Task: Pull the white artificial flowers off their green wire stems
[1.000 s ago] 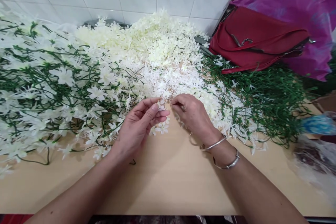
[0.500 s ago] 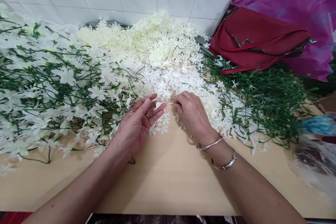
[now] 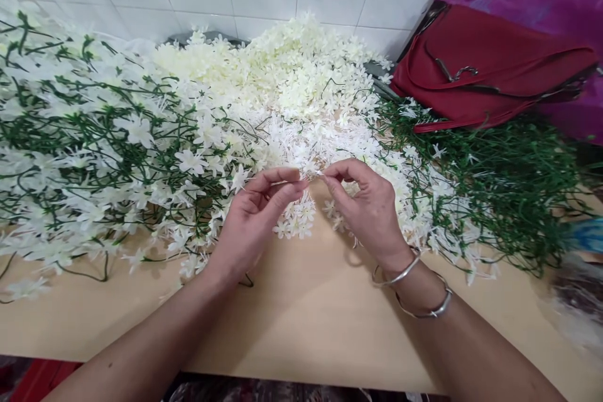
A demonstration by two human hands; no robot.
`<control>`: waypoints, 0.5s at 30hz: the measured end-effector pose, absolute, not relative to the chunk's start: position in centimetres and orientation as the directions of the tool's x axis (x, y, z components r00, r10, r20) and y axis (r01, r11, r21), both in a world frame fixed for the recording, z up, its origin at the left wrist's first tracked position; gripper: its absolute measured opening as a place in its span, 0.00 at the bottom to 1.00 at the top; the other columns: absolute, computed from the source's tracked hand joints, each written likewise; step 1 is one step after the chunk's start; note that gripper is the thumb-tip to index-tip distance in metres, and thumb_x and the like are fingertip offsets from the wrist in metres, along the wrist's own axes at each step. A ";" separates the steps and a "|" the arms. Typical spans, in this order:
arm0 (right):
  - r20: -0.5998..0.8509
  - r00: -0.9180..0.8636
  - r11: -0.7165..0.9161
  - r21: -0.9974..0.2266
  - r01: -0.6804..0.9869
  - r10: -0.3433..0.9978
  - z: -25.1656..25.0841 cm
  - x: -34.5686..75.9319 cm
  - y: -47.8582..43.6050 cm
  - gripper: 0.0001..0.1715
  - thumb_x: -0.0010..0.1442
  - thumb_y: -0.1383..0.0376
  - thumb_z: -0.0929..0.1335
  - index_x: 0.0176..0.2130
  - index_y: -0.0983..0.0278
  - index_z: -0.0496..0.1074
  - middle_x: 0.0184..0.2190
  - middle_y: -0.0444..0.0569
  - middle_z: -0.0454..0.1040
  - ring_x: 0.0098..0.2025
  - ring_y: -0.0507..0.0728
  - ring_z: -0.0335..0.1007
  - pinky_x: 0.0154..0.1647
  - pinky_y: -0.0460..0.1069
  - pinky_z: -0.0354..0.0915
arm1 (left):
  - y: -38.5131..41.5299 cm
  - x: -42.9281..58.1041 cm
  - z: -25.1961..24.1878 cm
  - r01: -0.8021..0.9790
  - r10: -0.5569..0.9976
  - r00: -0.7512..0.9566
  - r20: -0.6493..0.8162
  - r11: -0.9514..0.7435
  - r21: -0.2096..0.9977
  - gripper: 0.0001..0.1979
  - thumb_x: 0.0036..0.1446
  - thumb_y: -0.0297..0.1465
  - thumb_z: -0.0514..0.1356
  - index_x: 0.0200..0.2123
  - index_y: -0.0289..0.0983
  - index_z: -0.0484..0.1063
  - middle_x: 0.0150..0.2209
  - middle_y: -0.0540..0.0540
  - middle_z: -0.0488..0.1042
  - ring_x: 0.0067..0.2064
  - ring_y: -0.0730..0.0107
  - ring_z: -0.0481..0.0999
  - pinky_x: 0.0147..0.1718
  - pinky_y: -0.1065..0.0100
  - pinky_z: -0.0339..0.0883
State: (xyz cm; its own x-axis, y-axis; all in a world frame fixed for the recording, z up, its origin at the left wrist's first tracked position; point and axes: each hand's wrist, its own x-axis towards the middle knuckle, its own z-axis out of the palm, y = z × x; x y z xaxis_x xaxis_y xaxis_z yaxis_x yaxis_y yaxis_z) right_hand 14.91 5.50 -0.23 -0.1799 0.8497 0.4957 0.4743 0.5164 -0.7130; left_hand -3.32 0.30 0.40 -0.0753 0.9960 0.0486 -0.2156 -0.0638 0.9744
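- I read my right hand (image 3: 370, 204) as pinched at the fingertips on a small white piece (image 3: 320, 174).
- That piece sits between my two hands, leftward of the right grip and nearest to it; its long axis seems to run sideways, though it is too small to be sure.
- My left hand (image 3: 249, 220) faces it, thumb and fingers drawn close; I cannot tell whether they clamp anything, or touch the piece.
- Just beyond both grips lie loose blossoms (image 3: 294, 222) on the table (image 3: 320, 320).
- Farther out I have stemmed flowers (image 3: 136, 132) to the left, a pale mound (image 3: 306, 75) behind, green stems (image 3: 513, 182) to the right.
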 end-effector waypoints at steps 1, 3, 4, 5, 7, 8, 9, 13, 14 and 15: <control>0.495 -0.170 0.510 -0.711 0.484 0.852 -0.3 14.9 5.6 0.07 0.64 0.71 0.69 0.37 0.59 0.75 0.34 0.44 0.79 0.38 0.56 0.74 0.44 0.52 0.69 | 0.2 -3.5 0.5 -0.046 0.990 -0.057 0.131 -0.133 0.990 0.09 0.65 0.32 0.65 0.48 0.39 0.78 0.46 0.43 0.81 0.47 0.67 0.83 0.49 0.67 0.76; 0.496 -0.150 0.498 -0.708 0.500 0.855 -0.4 15.0 5.8 0.07 0.63 0.72 0.69 0.36 0.59 0.75 0.34 0.44 0.79 0.37 0.56 0.73 0.43 0.52 0.69 | 0.0 -4.1 0.6 0.280 0.957 0.037 0.288 -0.287 0.916 0.07 0.66 0.29 0.63 0.46 0.38 0.79 0.45 0.43 0.78 0.41 0.69 0.80 0.43 0.68 0.75; 0.496 -0.143 0.495 -0.709 0.503 0.856 -0.4 15.1 5.8 0.07 0.63 0.72 0.69 0.36 0.59 0.75 0.33 0.44 0.79 0.36 0.56 0.73 0.43 0.52 0.69 | 0.0 -4.5 0.6 0.400 0.935 0.119 0.335 -0.354 0.846 0.08 0.66 0.28 0.62 0.46 0.38 0.79 0.46 0.43 0.77 0.39 0.70 0.79 0.41 0.68 0.74; 0.499 -0.136 0.493 -0.711 0.501 0.856 -0.3 15.1 5.9 0.07 0.64 0.72 0.69 0.36 0.59 0.75 0.33 0.44 0.78 0.36 0.56 0.73 0.43 0.52 0.69 | 0.1 -4.9 0.5 0.482 0.914 0.212 0.345 -0.405 0.777 0.09 0.66 0.26 0.61 0.46 0.38 0.79 0.47 0.43 0.76 0.39 0.70 0.78 0.40 0.67 0.74; 0.500 -0.128 0.493 -0.719 0.490 0.857 -0.3 15.2 5.9 0.07 0.64 0.71 0.69 0.37 0.60 0.75 0.34 0.45 0.78 0.36 0.56 0.73 0.42 0.52 0.69 | 0.2 -5.7 0.3 0.574 0.882 0.365 0.297 -0.464 0.675 0.10 0.67 0.25 0.59 0.48 0.38 0.78 0.48 0.43 0.75 0.40 0.68 0.78 0.40 0.66 0.72; 0.500 -0.130 0.494 -0.721 0.485 0.856 -0.3 15.2 6.0 0.06 0.65 0.71 0.69 0.38 0.60 0.76 0.34 0.45 0.78 0.36 0.56 0.74 0.43 0.52 0.69 | 0.2 -6.0 0.2 0.604 0.871 0.414 0.264 -0.480 0.636 0.10 0.68 0.25 0.59 0.48 0.39 0.78 0.48 0.43 0.74 0.42 0.67 0.78 0.41 0.65 0.72; 0.499 -0.136 0.497 -0.720 0.485 0.856 -0.2 15.2 6.0 0.07 0.65 0.70 0.68 0.38 0.60 0.76 0.35 0.46 0.79 0.37 0.56 0.74 0.43 0.52 0.69 | 0.3 -6.2 0.1 0.629 0.863 0.447 0.237 -0.492 0.602 0.10 0.68 0.25 0.58 0.47 0.39 0.78 0.48 0.43 0.73 0.43 0.66 0.77 0.42 0.65 0.71; 0.489 -0.163 0.501 -0.717 0.484 0.857 0.0 15.2 6.0 0.07 0.66 0.70 0.69 0.38 0.60 0.77 0.35 0.46 0.80 0.38 0.57 0.74 0.44 0.52 0.69 | 0.5 -6.2 0.0 0.648 0.860 0.448 0.244 -0.501 0.574 0.08 0.69 0.25 0.58 0.40 0.39 0.77 0.46 0.44 0.73 0.43 0.66 0.76 0.44 0.64 0.70; 0.480 -0.153 0.491 -0.734 0.468 0.864 0.1 15.2 5.9 0.06 0.65 0.69 0.69 0.37 0.60 0.77 0.35 0.46 0.79 0.38 0.56 0.74 0.44 0.52 0.69 | 0.5 -6.0 0.1 0.634 0.873 0.412 0.263 -0.482 0.605 0.07 0.69 0.25 0.58 0.39 0.39 0.76 0.46 0.45 0.74 0.43 0.66 0.77 0.44 0.65 0.70; 0.466 -0.140 0.476 -0.759 0.444 0.874 0.2 15.1 5.8 0.05 0.65 0.69 0.70 0.36 0.60 0.77 0.34 0.45 0.79 0.37 0.56 0.73 0.43 0.52 0.69 | 0.5 -5.7 0.2 0.615 0.894 0.348 0.284 -0.446 0.650 0.06 0.68 0.26 0.59 0.39 0.39 0.76 0.45 0.45 0.76 0.42 0.67 0.77 0.43 0.66 0.70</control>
